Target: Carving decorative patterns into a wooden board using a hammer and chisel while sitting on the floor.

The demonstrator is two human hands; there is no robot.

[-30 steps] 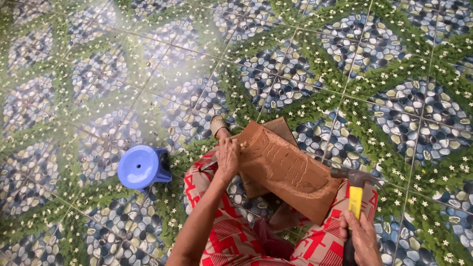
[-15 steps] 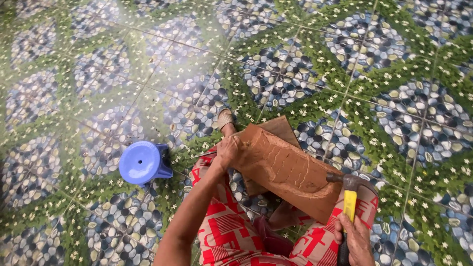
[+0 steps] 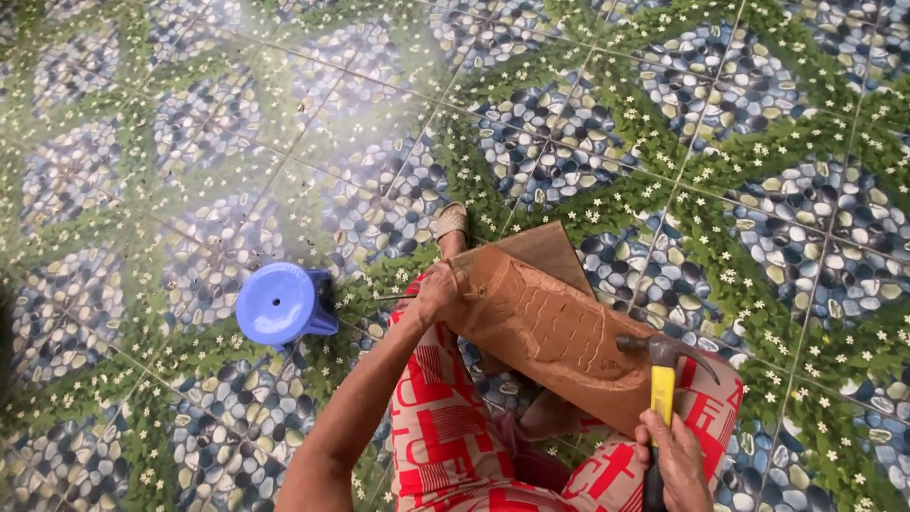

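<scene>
Patterned floor tiles (image 3: pixel 664 123) of painted pebbles and green leaves fill the background. Right hand (image 3: pixel 675 466) is closed around the yellow-and-black handle of a claw hammer (image 3: pixel 661 379), its steel head over the lower end of a carved brown wooden panel (image 3: pixel 559 332). Left hand (image 3: pixel 436 292) is closed on the panel's upper end, with a thin metal tool projecting left from the fist. Panel lies across red-printed trouser legs (image 3: pixel 445 417). One sandalled foot (image 3: pixel 449 222) shows beyond it. Blue round plastic stool (image 3: pixel 280 303) stands near, on the left.
</scene>
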